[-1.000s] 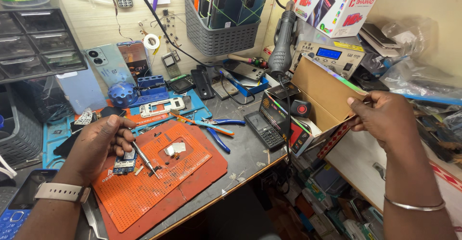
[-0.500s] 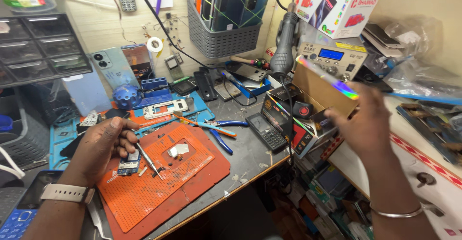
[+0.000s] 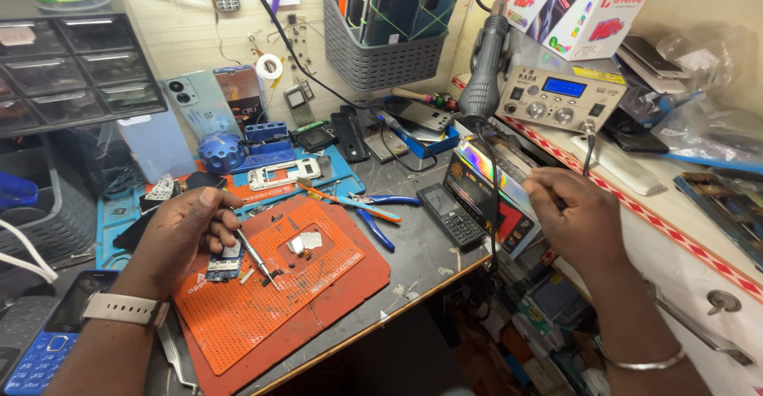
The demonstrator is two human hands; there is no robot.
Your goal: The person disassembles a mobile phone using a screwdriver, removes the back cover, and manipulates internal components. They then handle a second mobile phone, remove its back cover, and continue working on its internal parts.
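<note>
White cardboard box w/ red print (image 3: pixel 584 3) sits up past right hand (image 3: pixel 568 217). Right hand grips shiny holographic flat packet (image 3: pixel 497 169) by its edge (fingers curled). Left hand (image 3: pixel 187 229), wrist bent, pinches thin metal tweezers (image 3: pixel 256 259) over orange perforated mat (image 3: pixel 270 285), beside small blue circuit board (image 3: pixel 225 262).

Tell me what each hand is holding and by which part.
The left hand pinches a thin metal tool by its upper end. The right hand grips a box flap at its edge.

The right hand (image 3: pixel 574 220) has dropped from the brown box, apparently onto a cable (image 3: pixel 486 175).
</note>
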